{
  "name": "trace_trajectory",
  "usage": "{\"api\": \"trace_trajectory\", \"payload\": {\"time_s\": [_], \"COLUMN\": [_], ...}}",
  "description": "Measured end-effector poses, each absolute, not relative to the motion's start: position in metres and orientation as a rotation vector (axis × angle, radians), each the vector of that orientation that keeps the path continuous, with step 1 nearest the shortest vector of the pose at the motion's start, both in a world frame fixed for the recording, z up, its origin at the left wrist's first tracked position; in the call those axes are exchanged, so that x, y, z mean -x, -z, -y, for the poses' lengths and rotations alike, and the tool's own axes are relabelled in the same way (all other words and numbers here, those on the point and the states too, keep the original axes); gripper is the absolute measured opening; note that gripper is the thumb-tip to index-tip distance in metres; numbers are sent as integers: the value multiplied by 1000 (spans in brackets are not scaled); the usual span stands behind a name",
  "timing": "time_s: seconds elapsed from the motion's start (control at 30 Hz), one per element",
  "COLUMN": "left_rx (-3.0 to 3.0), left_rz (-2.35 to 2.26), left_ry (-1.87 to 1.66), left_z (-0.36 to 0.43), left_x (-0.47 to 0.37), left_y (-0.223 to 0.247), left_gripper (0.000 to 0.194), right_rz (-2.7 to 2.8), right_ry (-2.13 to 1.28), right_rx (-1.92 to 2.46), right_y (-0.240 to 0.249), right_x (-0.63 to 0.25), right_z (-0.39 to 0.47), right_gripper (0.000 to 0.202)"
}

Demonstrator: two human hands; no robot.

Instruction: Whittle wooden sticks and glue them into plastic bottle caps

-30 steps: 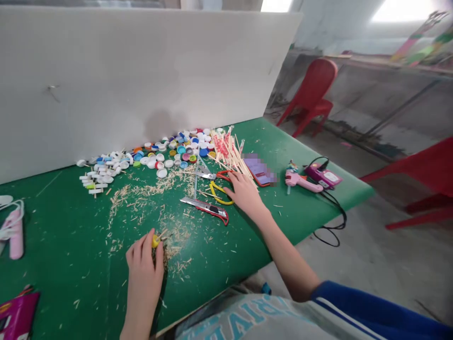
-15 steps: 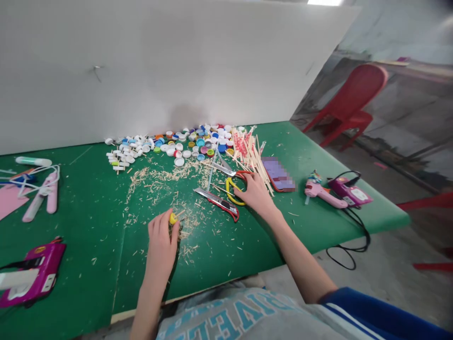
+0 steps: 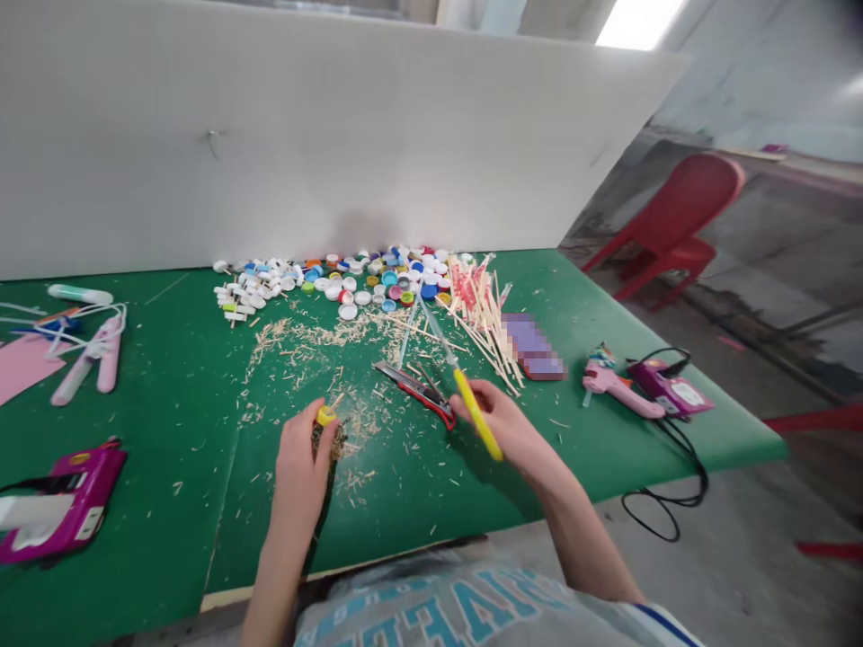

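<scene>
Between the thumb and fingers of my left hand (image 3: 300, 454) is a yellow bottle cap (image 3: 325, 415), with a short wooden stick poking out of it. My right hand (image 3: 502, 418) grips the scissors (image 3: 477, 413) by the handle, raised over the table, blades slanting up and away to the left. One yellow handle side faces me; the rest of the handle is partly hidden. A red and silver box cutter (image 3: 422, 395) lies just left of my right hand. Wood shavings (image 3: 357, 440) are scattered around my left hand.
Many coloured bottle caps (image 3: 347, 312) and a bundle of wooden sticks (image 3: 482, 310) lie by the white board (image 3: 303, 135). A phone (image 3: 532, 346) and a pink glue gun (image 3: 620, 391) are to the right. Purple devices (image 3: 81, 499) and a pink tool (image 3: 108, 355) sit left.
My right hand has lifted the scissors off the table and drawn them nearer, turning them on edge. My left hand keeps the yellow cap in nearly the same place. The view has tilted slightly.
</scene>
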State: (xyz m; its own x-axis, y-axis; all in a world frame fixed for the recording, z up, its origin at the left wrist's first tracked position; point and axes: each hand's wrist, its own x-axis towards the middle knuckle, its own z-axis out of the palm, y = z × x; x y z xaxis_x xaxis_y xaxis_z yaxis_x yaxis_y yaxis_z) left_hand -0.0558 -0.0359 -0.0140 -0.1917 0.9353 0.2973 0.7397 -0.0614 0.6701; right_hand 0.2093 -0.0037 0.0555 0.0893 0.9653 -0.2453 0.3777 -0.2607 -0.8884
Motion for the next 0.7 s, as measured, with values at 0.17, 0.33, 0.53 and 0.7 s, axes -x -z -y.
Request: {"api": "trace_trajectory", "payload": {"time_s": [0.17, 0.33, 0.53, 0.7], "left_rx": [-1624, -1434, -1447, -1450], "left_rz": [-2034, -2057, -1980, -1962], "left_ry": [-1130, -1150, -1154, -1153], "left_z": [36, 36, 36, 35], "left_x": [54, 54, 54, 55], "left_y": [9, 3, 5, 6], "left_gripper": [54, 48, 44, 44], "right_rz": [1654, 1806, 1821, 1805], "right_ry": [-1522, -1628, -1630, -1712], "right_rx": [1777, 1787, 1754, 1714], "right_y": [-73, -78, -75, -71], "right_x": [-172, -155, -152, -152], "right_z": [33, 34, 26, 26], "right_gripper": [72, 74, 76, 72]}}
